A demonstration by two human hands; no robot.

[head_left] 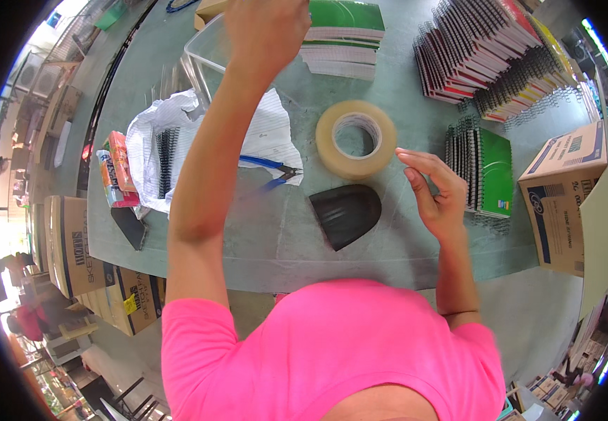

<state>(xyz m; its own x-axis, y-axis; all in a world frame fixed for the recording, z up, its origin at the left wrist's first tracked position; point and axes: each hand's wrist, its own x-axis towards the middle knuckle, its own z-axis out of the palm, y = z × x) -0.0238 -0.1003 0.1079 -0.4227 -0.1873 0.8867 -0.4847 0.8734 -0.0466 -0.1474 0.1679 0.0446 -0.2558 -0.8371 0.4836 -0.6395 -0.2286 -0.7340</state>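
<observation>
The roll of clear packing tape (357, 139) is judged light but rigid, its cardboard core stiff enough to be gripped across the outer rim or hooked through the centre hole; the wound film looks smooth and likely slick, with a sticky free end that cannot be made out. It is seen as a pale amber ring lying flat on the grey-green table (276, 238), just far of a black curved piece (346, 214) and right of blue-handled pliers (270, 170) resting on white paper (269, 133). The right hand (439, 193) is held just right of the roll, not touching it, fingers loosely curled with thumb and forefinger apart. The left hand (265, 31) is raised far over a clear plastic box (202, 56); its fingers are cut off at the frame edge, so their state cannot be told.
</observation>
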